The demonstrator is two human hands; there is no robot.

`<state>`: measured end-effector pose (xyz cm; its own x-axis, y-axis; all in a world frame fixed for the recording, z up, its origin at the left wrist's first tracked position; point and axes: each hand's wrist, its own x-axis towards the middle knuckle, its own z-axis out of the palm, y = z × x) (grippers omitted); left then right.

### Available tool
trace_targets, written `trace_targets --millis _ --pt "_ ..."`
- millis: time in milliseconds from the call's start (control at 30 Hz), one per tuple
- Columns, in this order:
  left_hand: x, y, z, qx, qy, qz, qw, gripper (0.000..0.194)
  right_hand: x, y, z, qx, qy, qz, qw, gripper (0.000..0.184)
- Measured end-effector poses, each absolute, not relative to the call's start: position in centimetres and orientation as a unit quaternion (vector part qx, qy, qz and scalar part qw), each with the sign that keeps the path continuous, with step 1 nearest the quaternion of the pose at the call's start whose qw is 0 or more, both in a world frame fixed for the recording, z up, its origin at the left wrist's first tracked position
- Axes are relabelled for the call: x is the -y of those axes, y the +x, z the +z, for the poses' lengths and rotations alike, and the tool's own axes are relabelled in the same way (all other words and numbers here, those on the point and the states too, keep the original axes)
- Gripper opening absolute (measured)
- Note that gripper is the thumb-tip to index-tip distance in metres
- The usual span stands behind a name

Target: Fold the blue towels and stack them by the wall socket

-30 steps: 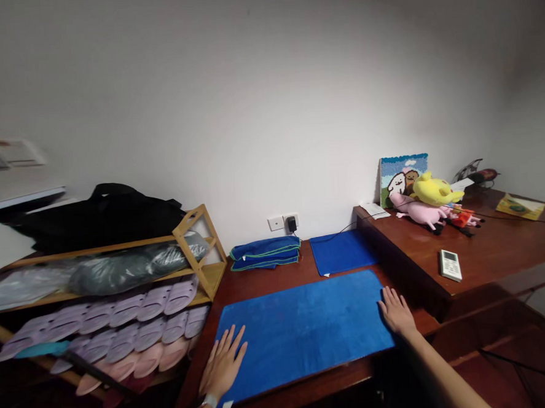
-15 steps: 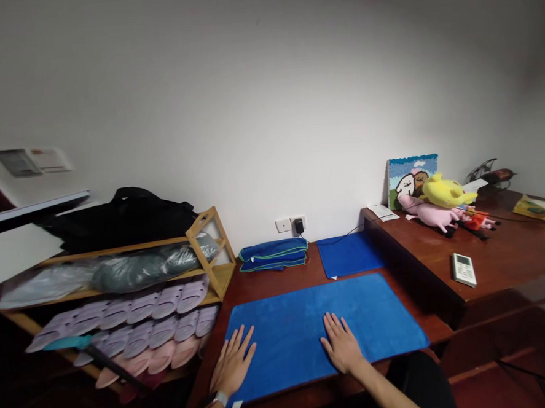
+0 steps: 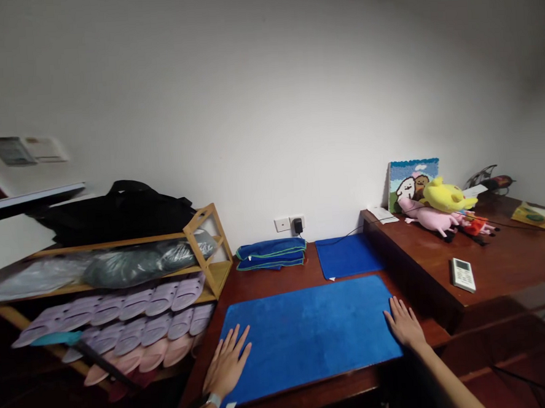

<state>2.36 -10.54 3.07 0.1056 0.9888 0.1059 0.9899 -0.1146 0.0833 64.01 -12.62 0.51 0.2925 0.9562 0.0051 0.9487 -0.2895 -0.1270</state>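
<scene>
A blue towel (image 3: 308, 337) lies spread flat on the reddish-brown wooden desk (image 3: 277, 282), with a white tag at its near left corner. My left hand (image 3: 227, 362) rests on the towel's left edge, fingers spread and palm down; a pale band circles the wrist. Over the towel's right edge lies my right hand (image 3: 405, 325), flat with its fingers apart. Neither hand grips anything. Behind the towel sit a stack of folded blue towels with green edging (image 3: 272, 254) and, to its right, a flat darker blue cloth (image 3: 349, 256).
Left of the desk stands a wooden rack (image 3: 211, 251) with lilac slippers (image 3: 135, 306) and a black bag (image 3: 120, 213) on top. On the higher right surface lie plush toys (image 3: 447, 196) and a white remote (image 3: 463, 275). A black plug (image 3: 298, 225) sits in the wall socket.
My right hand has slid across the towel from its middle to its right edge. My left hand stays at the left edge. The view has shifted slightly.
</scene>
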Motion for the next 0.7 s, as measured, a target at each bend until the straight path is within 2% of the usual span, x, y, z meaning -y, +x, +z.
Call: trace_targets --millis 200,333,467,567,700 --pt "10.2 1.9 2.5 0.661 -0.747 -0.072 0.015 0.062 11.5 57.4 2.4 0.686 -0.718 -0.005 0.114 0.066" --pt "10.3 1.8 2.4 0.658 -0.747 -0.088 0.008 0.061 9.6 48.1 4.3 0.757 -0.634 0.053 0.152 0.064" --pt "10.6 1.7 2.4 0.657 -0.748 -0.092 0.002 0.061 7.2 40.6 4.8 0.789 -0.588 0.111 0.136 0.068" --pt "10.7 1.7 2.2 0.659 -0.746 -0.097 0.003 0.060 5.6 39.0 4.7 0.789 -0.588 0.135 0.115 0.069" --pt "10.8 1.7 2.0 0.659 -0.744 -0.107 0.008 0.059 4.0 43.0 4.3 0.771 -0.616 0.134 0.093 0.070"
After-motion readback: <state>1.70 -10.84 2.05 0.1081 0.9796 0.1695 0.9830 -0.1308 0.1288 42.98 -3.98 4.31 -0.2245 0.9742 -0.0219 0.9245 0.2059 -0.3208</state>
